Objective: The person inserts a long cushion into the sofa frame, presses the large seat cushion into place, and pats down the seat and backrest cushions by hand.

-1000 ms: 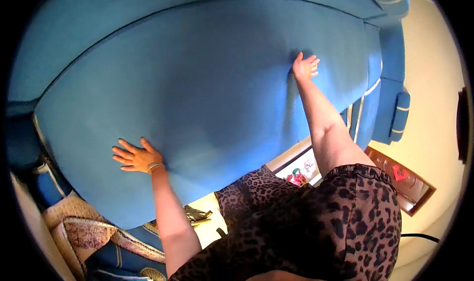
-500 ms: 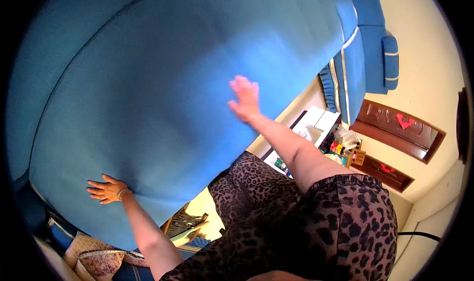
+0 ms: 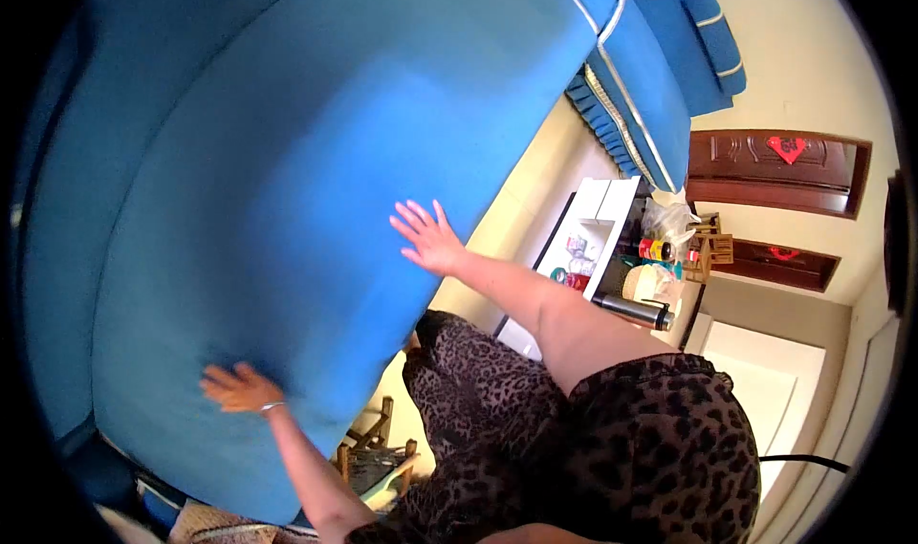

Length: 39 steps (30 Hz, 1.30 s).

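Note:
A large blue sofa seat [image 3: 258,228] with a smooth cover fills the left and middle of the view. My left hand [image 3: 241,388] has its fingers spread on the seat at the lower left, with a bracelet at the wrist. Nearer the front edge, my right hand [image 3: 428,239] is over the blue cover, fingers apart and holding nothing. Whether its palm presses on the cloth I cannot tell.
Beyond the front edge stands a white table [image 3: 585,228] with a thermos flask [image 3: 635,310], jars and a plastic bag [image 3: 666,221]. A small wooden chair [image 3: 378,458] is below. Another blue sofa section [image 3: 650,85] is at upper right, near brown doors [image 3: 765,171].
My right hand has moved left and down in view, nearer my body. My left hand sits slightly right and lower. The camera view has shifted, showing more of the table.

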{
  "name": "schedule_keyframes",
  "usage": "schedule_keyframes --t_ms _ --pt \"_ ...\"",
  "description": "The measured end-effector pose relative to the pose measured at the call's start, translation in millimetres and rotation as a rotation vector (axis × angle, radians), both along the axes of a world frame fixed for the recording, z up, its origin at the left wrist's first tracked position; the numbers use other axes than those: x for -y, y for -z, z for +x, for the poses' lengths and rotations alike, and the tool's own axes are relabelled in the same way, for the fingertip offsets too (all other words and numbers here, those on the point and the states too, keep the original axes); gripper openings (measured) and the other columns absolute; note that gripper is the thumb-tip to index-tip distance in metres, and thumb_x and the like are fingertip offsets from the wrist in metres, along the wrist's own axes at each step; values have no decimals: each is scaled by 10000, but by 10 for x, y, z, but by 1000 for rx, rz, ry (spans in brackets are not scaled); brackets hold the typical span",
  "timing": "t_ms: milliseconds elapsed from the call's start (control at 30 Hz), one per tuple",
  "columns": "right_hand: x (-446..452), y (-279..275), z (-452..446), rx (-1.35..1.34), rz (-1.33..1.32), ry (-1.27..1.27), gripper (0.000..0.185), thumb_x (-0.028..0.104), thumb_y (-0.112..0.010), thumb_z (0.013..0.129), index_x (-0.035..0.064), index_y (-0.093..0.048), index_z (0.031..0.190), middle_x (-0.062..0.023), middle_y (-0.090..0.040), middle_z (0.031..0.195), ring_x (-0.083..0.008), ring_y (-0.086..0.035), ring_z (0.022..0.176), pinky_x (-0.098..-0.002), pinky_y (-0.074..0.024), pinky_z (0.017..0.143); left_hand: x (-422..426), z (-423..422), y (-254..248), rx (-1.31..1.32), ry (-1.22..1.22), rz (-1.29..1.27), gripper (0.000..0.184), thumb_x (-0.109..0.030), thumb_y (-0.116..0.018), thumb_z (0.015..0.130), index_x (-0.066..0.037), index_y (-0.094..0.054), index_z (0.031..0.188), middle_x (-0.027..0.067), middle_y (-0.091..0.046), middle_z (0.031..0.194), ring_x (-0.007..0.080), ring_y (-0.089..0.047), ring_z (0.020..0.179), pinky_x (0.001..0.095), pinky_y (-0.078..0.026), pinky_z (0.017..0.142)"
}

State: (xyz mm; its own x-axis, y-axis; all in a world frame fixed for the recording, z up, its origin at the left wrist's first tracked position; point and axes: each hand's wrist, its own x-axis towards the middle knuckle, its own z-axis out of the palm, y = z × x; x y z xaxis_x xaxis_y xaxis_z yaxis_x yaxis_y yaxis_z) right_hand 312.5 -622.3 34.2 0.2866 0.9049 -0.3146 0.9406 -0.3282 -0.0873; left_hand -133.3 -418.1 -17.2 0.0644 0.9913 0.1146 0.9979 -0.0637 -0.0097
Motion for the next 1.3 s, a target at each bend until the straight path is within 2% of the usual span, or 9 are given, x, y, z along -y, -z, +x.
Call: schedule_keyframes --t_ms 133,267,467,700,867,967,1033,1167,1300 --pt "694 -250 367 -31 -193 124 684 461 -528 939 259 -262 1536 -41 -157 1624 -248 -157 1487 -595 -149 1166 1132 1158 -599 56 466 -558 936 -602 -620 801 -156 -268 1545 142 -88 1635 389 -55 1498 662 -56 1147" --pt "1192 -467 1335 127 -369 1422 743 326 -677 860 120 -343 1490 -142 -254 1571 -285 -229 1458 -557 -189 1159 1509 955 -567 -84 480 -684 926 -599 -629 795 -149 -296 1532 153 -101 1630 402 -56 1493 685 -61 1138" --pt "-260 -365 2106 113 414 615 760 325 -687 835 102 -356 1481 -187 -251 1566 -346 -258 1440 -522 -156 1177 1691 646 -588 -201 528 -652 924 -618 -598 826 -118 -273 1533 167 -85 1629 411 -31 1492 685 -67 1137" --pt "-1572 9 2204 -104 381 -86 744 368 -629 881 149 -306 1514 -110 -219 1603 -299 -186 1482 -548 -142 1181 1667 1579 -1059 -86 300 -581 776 -596 -357 970 -125 -186 1563 181 -64 1625 383 -50 1497 620 -123 1156" --pt "499 21 3782 -2 512 470 584 342 -674 820 157 -547 1359 -120 -488 1432 -314 -417 1337 -483 -319 1106 1320 3500 -955 142 416 -394 694 -532 -371 1002 -160 -206 1564 179 -94 1622 370 -72 1492 559 -120 1173" --pt "2795 422 4769 -206 193 1490 497 236 -711 797 53 -593 1243 -170 -598 1238 -322 -528 1198 -445 -391 1037 955 4949 -848 231 603 -362 763 -497 -524 951 -151 -224 1562 190 -77 1623 409 -74 1487 573 -111 1163" --pt "3232 307 5000 691 -168 1604 491 239 -682 818 10 -579 1240 -175 -619 1189 -320 -546 1174 -408 -373 1063 714 5877 -662 272 617 -325 801 -536 -538 928 -147 -235 1559 193 -75 1624 419 -44 1486 600 -109 1153" --pt "2637 779 5345 138 558 1251 606 270 -680 819 22 -498 1341 -186 -475 1405 -334 -386 1344 -454 -289 1117 528 7366 -185 169 356 -441 978 -722 -478 863 -160 -117 1578 190 -5 1631 419 25 1493 633 -88 1146" --pt "475 -292 5157 -187 589 566 590 338 -682 791 115 -554 1322 -151 -411 1474 -318 -374 1362 -524 -278 1105 614 7823 -69 -64 222 -431 1255 -878 -490 718 -109 18 1572 221 53 1621 423 73 1490 656 -57 1137"
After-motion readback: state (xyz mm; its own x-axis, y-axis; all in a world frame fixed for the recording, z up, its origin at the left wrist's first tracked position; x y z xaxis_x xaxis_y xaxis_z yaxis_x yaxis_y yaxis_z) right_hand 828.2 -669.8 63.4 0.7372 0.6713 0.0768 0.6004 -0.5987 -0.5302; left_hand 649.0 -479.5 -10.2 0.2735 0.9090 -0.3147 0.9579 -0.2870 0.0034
